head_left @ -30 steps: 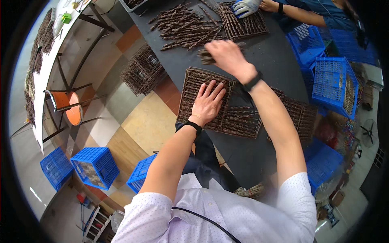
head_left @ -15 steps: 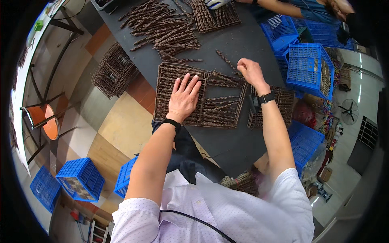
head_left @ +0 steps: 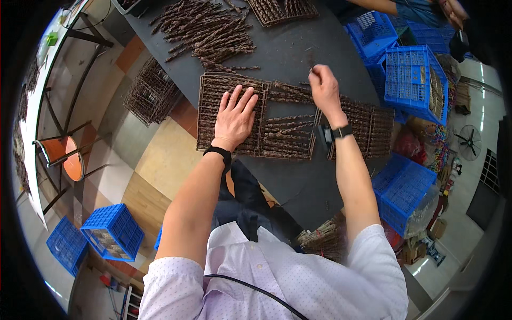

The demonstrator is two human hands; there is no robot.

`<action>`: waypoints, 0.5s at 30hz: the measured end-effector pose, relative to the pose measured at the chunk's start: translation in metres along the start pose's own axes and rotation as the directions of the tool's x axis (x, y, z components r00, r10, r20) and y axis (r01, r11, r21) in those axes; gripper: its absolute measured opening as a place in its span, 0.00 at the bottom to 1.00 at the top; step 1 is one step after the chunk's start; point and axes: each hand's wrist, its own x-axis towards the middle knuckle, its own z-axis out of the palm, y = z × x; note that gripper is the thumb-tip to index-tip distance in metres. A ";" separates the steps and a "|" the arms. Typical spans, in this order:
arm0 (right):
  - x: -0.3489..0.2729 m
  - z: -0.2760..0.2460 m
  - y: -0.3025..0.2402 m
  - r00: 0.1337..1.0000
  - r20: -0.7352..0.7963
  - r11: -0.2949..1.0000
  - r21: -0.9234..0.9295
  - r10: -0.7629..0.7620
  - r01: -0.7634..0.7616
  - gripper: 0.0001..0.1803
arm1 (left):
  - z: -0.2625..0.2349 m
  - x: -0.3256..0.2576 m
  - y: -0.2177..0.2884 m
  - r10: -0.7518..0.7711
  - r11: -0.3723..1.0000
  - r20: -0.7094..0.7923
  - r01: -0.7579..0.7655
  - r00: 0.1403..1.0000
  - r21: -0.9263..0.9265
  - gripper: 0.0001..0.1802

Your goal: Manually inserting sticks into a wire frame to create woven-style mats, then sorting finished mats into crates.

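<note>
- Left hand (head_left: 234,116): we note it laid flat, palm down on the left section of the two-section panel (head_left: 289,151), fingers slightly spread and pointing away from the person; nothing is grasped.
- Right hand (head_left: 325,88): raised by the panel's far right corner, fingers curled in toward the thumb. We cannot tell whether a stick is pinched there.
- Panel: it sits before the person, long axis running left to right, the right end dipping slightly toward the wearer. We see brown knobbly sticks packed closely in the left section. In the right section they form a far band and a near band, pointing mostly along the long axis, with a gap between.
- Second panel (head_left: 374,133): just right of the first, partly behind the right forearm.
- Loose sticks (head_left: 213,32): heaped beyond the panel, mostly slanting.
- Third panel (head_left: 285,20): well beyond it, cut by the picture's edge.
- Dark table (head_left: 298,186): under all of these, bare nearer than the panel.
- Blue crates (head_left: 416,80): well to the panel's right.
</note>
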 end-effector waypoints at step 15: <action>-0.085 0.001 -0.025 0.850 0.508 0.799 -0.450 -0.140 0.400 0.58 | 0.001 -0.002 0.001 0.000 1.000 -0.074 0.000 0.997 0.012 0.24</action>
